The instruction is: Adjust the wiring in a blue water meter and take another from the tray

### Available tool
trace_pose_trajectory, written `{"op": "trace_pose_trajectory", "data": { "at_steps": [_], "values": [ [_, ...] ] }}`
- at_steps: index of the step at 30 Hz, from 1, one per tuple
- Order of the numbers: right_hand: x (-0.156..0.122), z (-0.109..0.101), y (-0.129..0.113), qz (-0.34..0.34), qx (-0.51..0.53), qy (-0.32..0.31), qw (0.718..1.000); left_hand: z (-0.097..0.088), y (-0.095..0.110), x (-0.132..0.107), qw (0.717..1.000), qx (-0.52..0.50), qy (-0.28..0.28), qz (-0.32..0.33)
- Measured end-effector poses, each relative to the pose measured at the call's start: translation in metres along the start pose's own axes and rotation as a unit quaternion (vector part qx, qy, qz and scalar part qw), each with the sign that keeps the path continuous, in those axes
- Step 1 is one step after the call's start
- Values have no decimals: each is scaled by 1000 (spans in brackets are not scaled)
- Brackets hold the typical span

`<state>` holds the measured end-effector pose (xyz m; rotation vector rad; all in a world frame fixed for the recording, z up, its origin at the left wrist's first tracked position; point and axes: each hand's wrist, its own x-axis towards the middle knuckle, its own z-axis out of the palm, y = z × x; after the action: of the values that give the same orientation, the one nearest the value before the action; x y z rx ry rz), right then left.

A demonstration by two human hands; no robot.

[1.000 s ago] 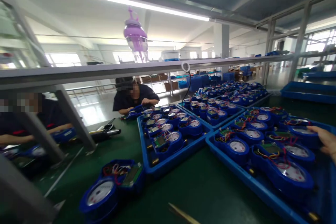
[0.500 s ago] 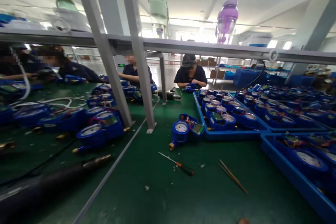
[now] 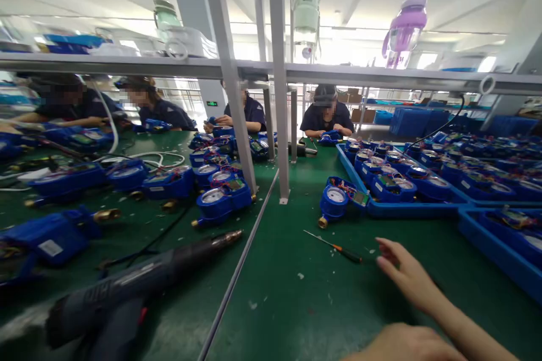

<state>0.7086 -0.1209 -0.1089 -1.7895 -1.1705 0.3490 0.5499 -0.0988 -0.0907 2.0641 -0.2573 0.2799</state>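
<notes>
My right hand (image 3: 404, 271) reaches in from the lower right over the green table (image 3: 279, 304). Its thumb and fingers are apart, with nothing visible between them. A screwdriver (image 3: 339, 247) with a black and orange handle lies just left of its fingertips. My left hand (image 3: 406, 344) shows only partly at the bottom edge, its fingers hidden. Beyond the screwdriver stands a blue water meter (image 3: 334, 200) with a white dial, brass fitting, and an opened side housing of wires and a circuit board. The tweezers are out of sight, apparently behind my right hand.
Blue trays (image 3: 406, 211) of meters line the right side. A heat gun (image 3: 144, 282) lies left of a grey strip (image 3: 241, 262), with more meters (image 3: 222, 203) behind. Metal posts (image 3: 277, 96) carry a shelf (image 3: 364, 74) with bottles. Several co-workers (image 3: 328, 115) sit opposite.
My right hand has come into view from the lower right, and part of my left at the bottom. The view has swung left, so the table items appear farther right. The tweezers are now hidden.
</notes>
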Motion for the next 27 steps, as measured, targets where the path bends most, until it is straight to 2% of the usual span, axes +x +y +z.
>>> {"op": "trace_pose_trajectory", "data": {
  "at_steps": [2,3,5,6,8,11,13,15,17,18,20,22,25,27],
  "values": [
    [9,54,-6,-50,-39,-64,996,-26,6,-41,993,3,105,-44],
    [12,74,-8,-66,-59,-82,993,-39,10,-62,984,8,156,-81],
    [14,96,-7,-87,-89,-110,986,-61,16,-100,958,21,245,-150],
    [13,100,-4,-94,-100,-122,983,-70,19,-116,941,23,286,-179],
    [8,92,7,-93,-115,-135,980,-83,21,-140,905,17,359,-226],
    [-6,58,35,-48,-134,-95,985,-97,17,-151,861,-17,437,-261],
    [-12,30,51,1,-141,-47,989,-107,13,-143,850,-46,457,-259],
    [-12,10,60,51,-137,-3,989,-118,10,-129,851,-72,459,-243],
    [-3,5,58,92,-116,44,988,-126,8,-114,857,-90,454,-225],
    [4,10,54,107,-94,65,988,-129,8,-109,860,-95,451,-218],
    [23,35,40,133,-24,87,987,-131,5,-105,863,-98,448,-212],
    [46,72,24,167,78,87,979,-128,0,-111,860,-93,450,-222],
    [80,126,2,211,220,104,947,-118,-10,-128,850,-76,456,-252],
    [100,148,-8,226,287,133,921,-111,-16,-137,846,-63,456,-269]
  ]
}}
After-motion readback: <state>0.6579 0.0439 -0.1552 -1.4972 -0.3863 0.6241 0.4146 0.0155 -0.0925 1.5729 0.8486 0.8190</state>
